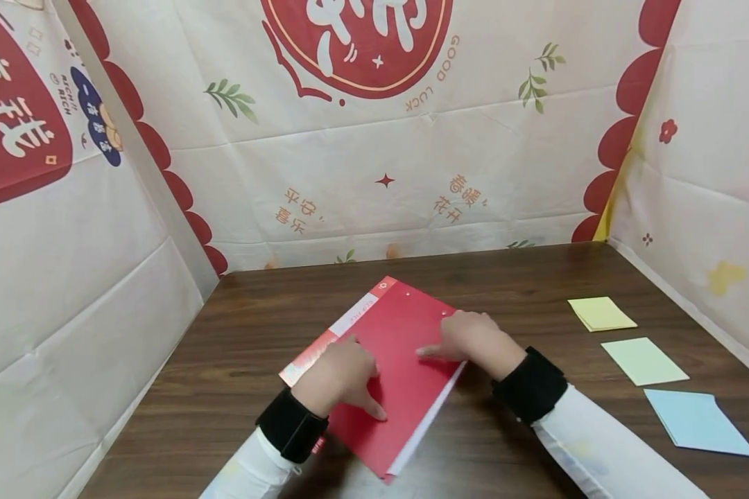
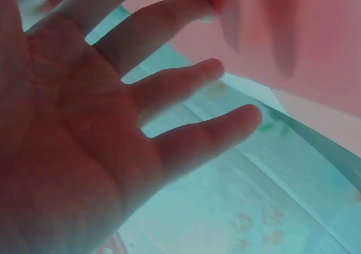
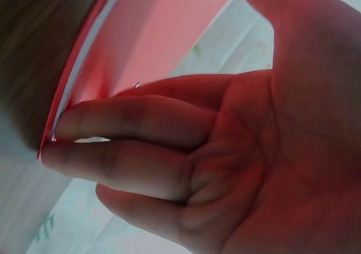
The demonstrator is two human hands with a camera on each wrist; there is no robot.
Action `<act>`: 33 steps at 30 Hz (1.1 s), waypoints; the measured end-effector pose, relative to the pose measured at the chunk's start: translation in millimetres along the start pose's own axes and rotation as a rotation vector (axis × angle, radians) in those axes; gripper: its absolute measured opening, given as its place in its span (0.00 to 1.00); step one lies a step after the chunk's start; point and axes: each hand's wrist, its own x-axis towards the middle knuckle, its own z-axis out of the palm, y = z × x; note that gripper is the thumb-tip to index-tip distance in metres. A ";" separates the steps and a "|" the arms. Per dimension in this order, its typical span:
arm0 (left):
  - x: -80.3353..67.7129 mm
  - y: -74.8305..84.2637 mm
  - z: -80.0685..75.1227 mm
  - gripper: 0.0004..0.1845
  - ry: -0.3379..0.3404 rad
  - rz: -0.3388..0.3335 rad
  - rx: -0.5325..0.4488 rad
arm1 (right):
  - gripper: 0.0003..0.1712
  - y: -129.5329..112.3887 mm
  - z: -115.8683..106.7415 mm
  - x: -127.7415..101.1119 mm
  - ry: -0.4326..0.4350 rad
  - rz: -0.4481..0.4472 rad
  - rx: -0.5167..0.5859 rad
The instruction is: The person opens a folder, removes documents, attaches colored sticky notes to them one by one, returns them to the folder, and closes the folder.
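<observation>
A red folder (image 1: 406, 326) with white sheets inside lies slantwise on the dark wooden table (image 1: 243, 333). My left hand (image 1: 343, 371) rests palm down on its near left part. In the left wrist view that hand (image 2: 84, 124) has its fingers straight and spread, with the folder (image 2: 316, 34) blurred beyond them. My right hand (image 1: 471, 339) lies over the folder's right edge, thumb stretched left across the cover. The right wrist view shows that hand (image 3: 225, 152) with nearly straight fingers, whose tips touch the edge of the folder (image 3: 163, 34).
Three stacks of paper squares lie at the right of the table: yellow (image 1: 601, 313), green (image 1: 644, 360) and blue (image 1: 695, 421). Printed cloth walls (image 1: 374, 159) close off the table at the back, left and right.
</observation>
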 end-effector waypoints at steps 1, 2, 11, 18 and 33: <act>-0.3 6.7 1.7 0.33 -0.021 0.010 0.007 | 0.34 8.3 -0.1 0.9 -0.002 0.002 0.003; -0.7 12.9 3.2 0.40 -0.046 0.019 0.009 | 0.34 16.1 0.2 2.0 -0.001 -0.002 0.005; -1.6 38.8 5.9 0.69 -0.186 0.106 -0.062 | 0.40 62.5 -1.3 25.9 0.004 -0.032 0.074; 9.6 48.7 7.8 0.55 -0.081 0.199 -0.008 | 0.50 74.6 3.3 39.9 0.011 0.000 0.223; 1.3 61.1 11.9 0.26 0.137 0.387 0.231 | 0.22 49.1 9.9 6.3 0.060 0.111 0.173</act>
